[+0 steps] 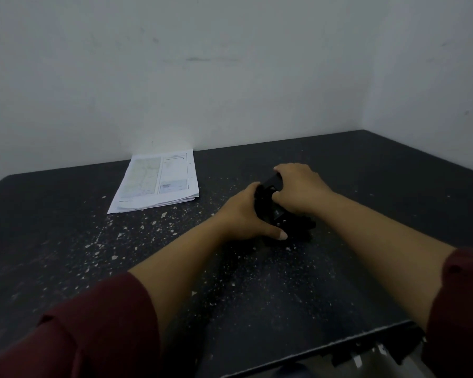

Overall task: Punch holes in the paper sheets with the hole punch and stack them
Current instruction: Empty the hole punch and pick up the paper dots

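Note:
A black hole punch [276,211] sits on the dark speckled table [175,268], right of centre. My left hand [243,214] grips its left side, thumb stretched along the near edge. My right hand [298,186] curls over its top and far end. A stack of printed paper sheets [159,181] with a map on the top page lies flat at the back left, against the wall. Small holes show along the stack's right edge. Both hands are well to the right of the stack.
White walls [230,77] close the table at the back and on the right, meeting in a corner at the far right. The table's front edge [339,342] runs at the lower right. Small pale paper bits speckle the tabletop.

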